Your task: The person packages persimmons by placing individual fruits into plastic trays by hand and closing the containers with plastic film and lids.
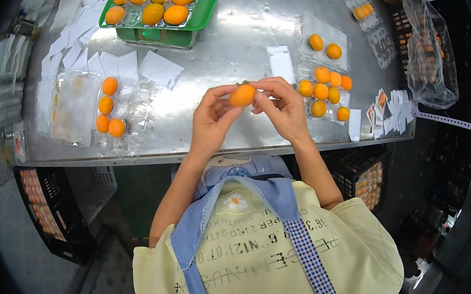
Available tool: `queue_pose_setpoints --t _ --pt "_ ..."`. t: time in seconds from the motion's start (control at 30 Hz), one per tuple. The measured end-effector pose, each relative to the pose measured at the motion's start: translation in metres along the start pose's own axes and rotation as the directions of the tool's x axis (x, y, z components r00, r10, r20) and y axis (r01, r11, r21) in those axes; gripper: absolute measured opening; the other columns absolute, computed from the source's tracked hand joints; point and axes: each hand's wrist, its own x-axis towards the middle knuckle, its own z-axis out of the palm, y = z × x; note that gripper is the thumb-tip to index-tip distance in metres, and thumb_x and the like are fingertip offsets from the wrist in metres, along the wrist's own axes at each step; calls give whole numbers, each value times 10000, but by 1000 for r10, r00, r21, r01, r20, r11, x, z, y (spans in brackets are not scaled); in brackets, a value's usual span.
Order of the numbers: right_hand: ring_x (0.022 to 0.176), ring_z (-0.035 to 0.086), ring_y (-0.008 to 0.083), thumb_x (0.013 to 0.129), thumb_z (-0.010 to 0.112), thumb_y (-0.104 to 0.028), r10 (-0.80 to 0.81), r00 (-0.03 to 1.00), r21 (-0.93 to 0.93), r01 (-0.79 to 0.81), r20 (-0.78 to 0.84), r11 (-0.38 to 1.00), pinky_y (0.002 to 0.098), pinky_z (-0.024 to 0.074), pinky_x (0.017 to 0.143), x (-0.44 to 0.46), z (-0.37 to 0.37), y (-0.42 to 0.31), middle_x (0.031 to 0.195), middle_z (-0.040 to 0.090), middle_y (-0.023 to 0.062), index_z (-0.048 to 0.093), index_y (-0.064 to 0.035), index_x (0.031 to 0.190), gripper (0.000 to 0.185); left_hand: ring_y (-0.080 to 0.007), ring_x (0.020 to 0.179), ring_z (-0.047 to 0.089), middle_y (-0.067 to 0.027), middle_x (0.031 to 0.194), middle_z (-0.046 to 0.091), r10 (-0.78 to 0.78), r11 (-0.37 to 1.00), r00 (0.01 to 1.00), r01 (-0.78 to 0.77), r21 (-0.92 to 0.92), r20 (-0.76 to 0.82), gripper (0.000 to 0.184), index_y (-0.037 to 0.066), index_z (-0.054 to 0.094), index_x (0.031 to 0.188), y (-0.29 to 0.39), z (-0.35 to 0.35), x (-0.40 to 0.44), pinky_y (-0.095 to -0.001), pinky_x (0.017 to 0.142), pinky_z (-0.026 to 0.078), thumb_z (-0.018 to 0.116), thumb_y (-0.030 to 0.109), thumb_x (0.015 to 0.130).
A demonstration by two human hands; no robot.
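Over the front part of the metal table, I hold a small orange fruit, seemingly a mandarin (241, 96), with a bit of green stem on top. My left hand (211, 121) pinches its left side between thumb and fingers. On the opposite side, the thumb and fingertips of my right hand (282, 110) close on it near the stem. Several loose fruits (320, 91) lie on clear plastic right of my hands. To the left, a clear plastic tray (120, 110) carries several more in a column.
A green scale (199, 21) at the back bears a clear tray of fruit. White cards (160, 69) are scattered at left, and more cards (397, 113) stand at the right front corner. Crates (53, 212) sit below the table edge. Stacked plastic trays (8, 85) are far left.
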Motion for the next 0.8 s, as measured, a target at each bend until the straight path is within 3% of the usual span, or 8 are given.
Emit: queue_pose_setpoints --t 0.2,0.3,0.4,0.5,0.63,0.7,0.77,0.8 --pt "760 607 117 804 667 -56 -19 1000 -139 19 5 990 221 550 594 3 2 -2 1007 576 91 635 3 1011 218 -131 977 597 -81 1137 574 -20 1000 1000 20 -5 -17 376 8 506 1184 1 2 1 -249 858 475 614 -31 826" --pt "766 597 89 816 661 -31 -6 999 -109 10 38 994 209 543 599 3 0 1 1035 552 81 620 5 1003 195 -131 951 607 -85 1119 588 41 996 999 -39 76 -22 358 9 530 1165 -4 0 1 -245 837 484 624 -23 821" --pt "725 592 97 798 674 -43 51 999 55 -51 0 997 195 528 555 3 1 3 955 551 60 635 -6 971 181 -139 913 623 -89 1087 607 3 991 1000 -1 135 -13 346 17 552 1151 -2 2 0 -250 805 500 637 -5 816" --pt "706 581 89 803 674 -40 73 997 80 -73 7 994 188 520 539 5 -1 13 940 541 49 636 -6 958 163 -143 872 635 -90 1042 625 -9 976 1000 13 217 -16 354 25 556 1158 -6 -2 4 -256 778 510 645 15 815" --pt "690 571 71 817 666 -51 226 973 112 -230 44 967 204 522 560 5 -6 19 951 546 50 615 -6 1014 208 -154 847 641 -108 1015 629 -129 985 992 129 112 -8 346 24 550 1168 -1 0 7 -256 728 517 642 57 836" --pt "789 597 121 786 695 -73 160 983 54 -166 91 985 222 534 610 -2 -7 20 1068 518 76 562 -27 1146 387 -158 833 641 -117 1002 630 -188 982 982 188 18 -9 346 23 547 1173 -6 3 10 -252 697 519 642 81 846" --pt "875 604 162 759 713 -76 73 991 9 -75 112 997 233 541 635 -9 -3 17 1130 492 88 534 -43 1201 478 -158 830 640 -125 998 629 -229 971 972 232 65 -49 364 27 537 1188 -14 -1 7 -252 680 520 646 104 850" --pt "996 577 220 717 734 -77 28 982 -97 -10 188 995 261 552 664 -11 -8 19 1181 459 98 507 -71 1241 571 -158 828 639 -128 996 629 -251 964 967 254 83 -40 374 29 532 1196 -18 2 10 -252 671 521 649 115 851"
